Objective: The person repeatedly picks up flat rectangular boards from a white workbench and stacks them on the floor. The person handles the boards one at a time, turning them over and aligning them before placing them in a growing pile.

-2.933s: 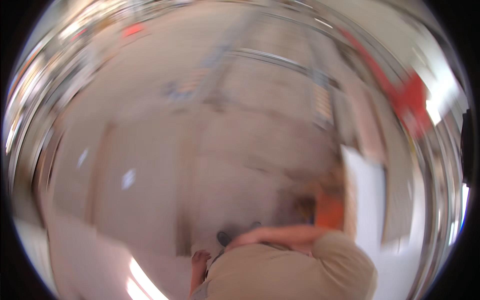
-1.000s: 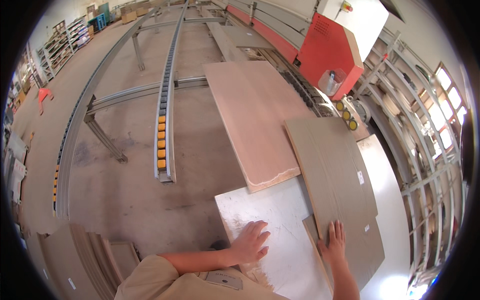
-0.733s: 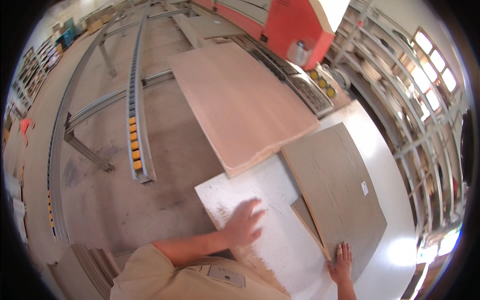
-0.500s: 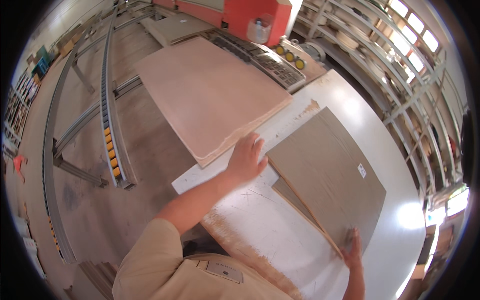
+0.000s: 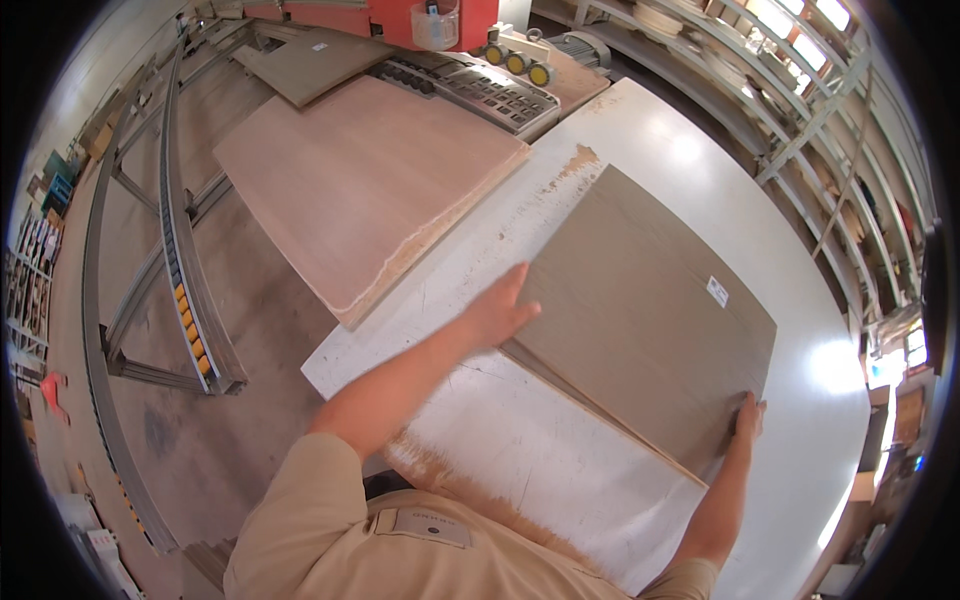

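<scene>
Two flat grey-brown boards are stacked on a worn white tabletop [image 5: 470, 425] in front of me. The upper board [image 5: 650, 310] carries a small white label near its right side. Below it, only a thin strip of the lower board [image 5: 575, 385] shows along the near edge, slightly askew. My left hand [image 5: 500, 308] rests against the upper board's left edge, fingers stretched and thumb apart at the corner. At the opposite edge, my right hand [image 5: 745, 418] has its fingers bent around the right side of the board; their undersides are hidden.
A large pinkish board [image 5: 370, 190] with a rough, pale near edge lies to the left. Beyond it stand a red machine [image 5: 390, 20] and another grey-brown board [image 5: 315, 60]. A roller conveyor [image 5: 180, 270] runs along the left. Metal racks [image 5: 800, 130] line the right.
The upper board has turned and shifted, covering more of the lower one. My left hand has come against its left edge. My right hand has moved up along its right edge.
</scene>
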### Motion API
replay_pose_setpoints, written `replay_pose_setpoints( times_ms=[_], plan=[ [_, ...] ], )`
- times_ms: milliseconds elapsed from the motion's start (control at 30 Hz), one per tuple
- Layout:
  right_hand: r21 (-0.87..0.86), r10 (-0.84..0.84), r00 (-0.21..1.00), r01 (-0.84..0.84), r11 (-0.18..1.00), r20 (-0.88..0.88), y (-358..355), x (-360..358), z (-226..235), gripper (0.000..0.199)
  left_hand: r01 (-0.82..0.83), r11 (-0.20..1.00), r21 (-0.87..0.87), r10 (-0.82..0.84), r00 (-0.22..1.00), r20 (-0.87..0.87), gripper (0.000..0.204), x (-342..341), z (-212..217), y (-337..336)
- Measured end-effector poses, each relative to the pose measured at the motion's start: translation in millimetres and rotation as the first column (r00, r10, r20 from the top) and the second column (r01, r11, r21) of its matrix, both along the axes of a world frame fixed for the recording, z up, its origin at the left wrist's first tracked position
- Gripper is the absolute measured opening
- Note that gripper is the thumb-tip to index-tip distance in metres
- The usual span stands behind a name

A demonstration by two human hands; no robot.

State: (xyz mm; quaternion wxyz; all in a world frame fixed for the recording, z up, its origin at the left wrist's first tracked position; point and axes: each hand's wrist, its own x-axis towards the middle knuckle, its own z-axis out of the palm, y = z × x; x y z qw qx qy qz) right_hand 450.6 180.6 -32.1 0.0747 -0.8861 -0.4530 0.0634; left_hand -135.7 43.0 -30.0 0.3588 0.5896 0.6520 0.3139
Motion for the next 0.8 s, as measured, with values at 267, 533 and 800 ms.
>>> replay_pose_setpoints(
  times_ms=[267,533,800],
  plan=[
    [-0.042,-0.026,0.999,0.025,0.999,-0.04,3,33,-10,0.089,0.001,1.0,0.022,-0.002,1.0,0.016,0.092,51,-11,-36],
    [0.17,0.131,0.924,-0.202,0.964,0.359,-5,-37,-8,0.072,0.071,0.982,0.175,-0.048,0.99,-0.132,0.082,-12,30,-26],
    [0.431,0.825,0.552,-0.719,0.545,-0.121,-40,-316,16,0.068,-0.311,0.897,0.314,0.442,0.612,-0.656,0.07,-256,68,53]
  ],
)
